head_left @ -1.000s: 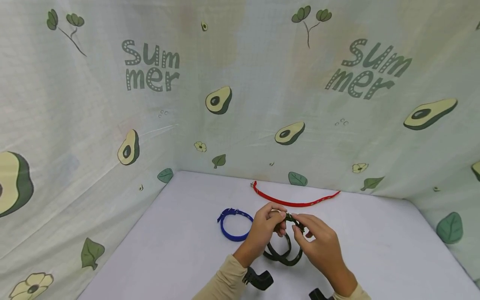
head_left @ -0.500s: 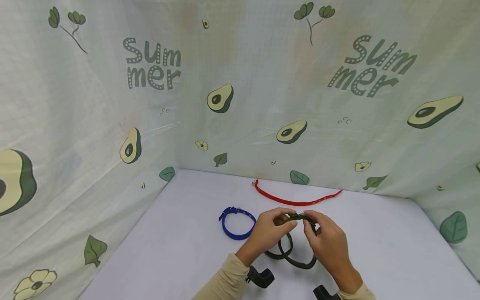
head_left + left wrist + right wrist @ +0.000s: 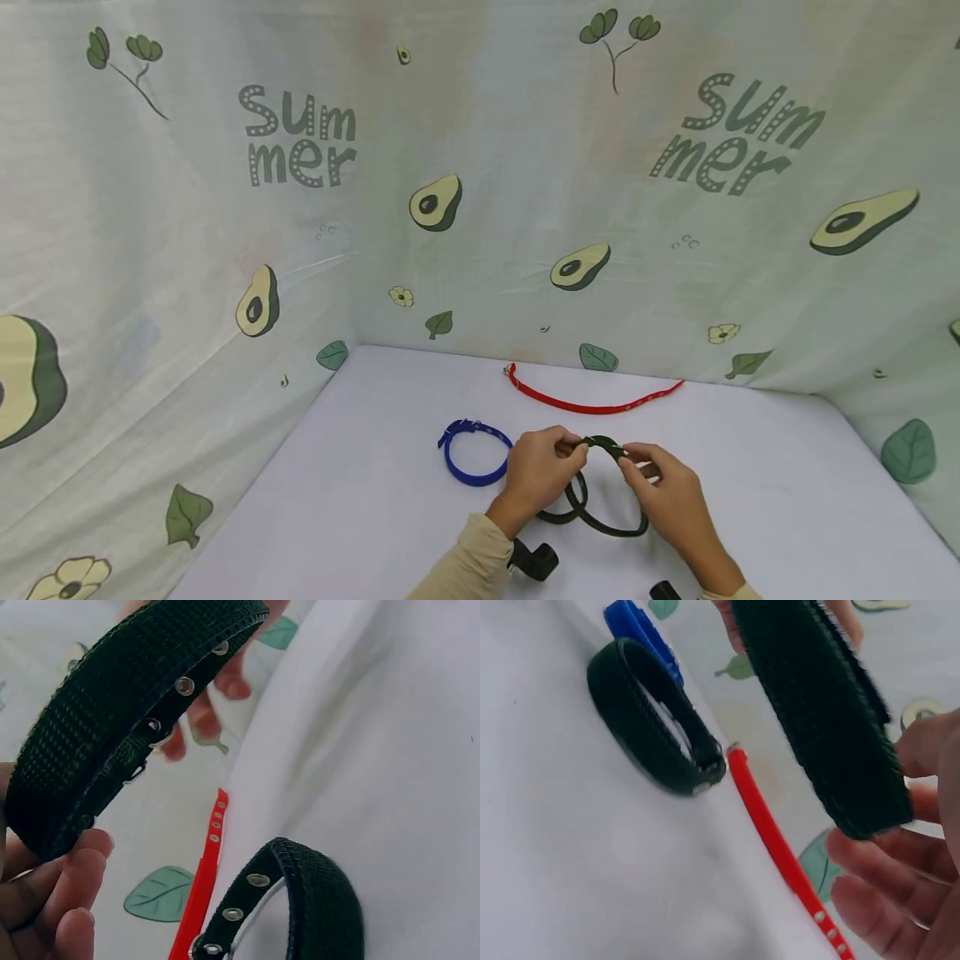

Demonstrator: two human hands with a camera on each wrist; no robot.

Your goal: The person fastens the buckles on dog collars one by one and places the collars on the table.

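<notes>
Both hands hold one dark green webbing collar (image 3: pixel 609 520) just above the white table. My left hand (image 3: pixel 573 451) pinches one end of the strap and my right hand (image 3: pixel 627 459) pinches the strap close beside it, so the rest hangs as a loop toward me. The left wrist view shows the strap's row of metal eyelets (image 3: pixel 178 687) over my left fingers (image 3: pixel 52 900). In the right wrist view the strap (image 3: pixel 817 712) runs across my right fingers (image 3: pixel 900 885). A second dark green collar (image 3: pixel 561 510) lies closed on the table under my left hand.
A closed blue collar (image 3: pixel 472 455) lies left of my hands. A red collar (image 3: pixel 592 405) lies stretched out flat near the back wall. Avocado-print cloth walls (image 3: pixel 225 250) enclose the white table (image 3: pixel 360 483) on three sides. Black wrist mounts (image 3: pixel 534 560) show at the bottom.
My right hand has moved right and toward me, and the held collar's loop has spread wider to the right. Both hands sit slightly lower.
</notes>
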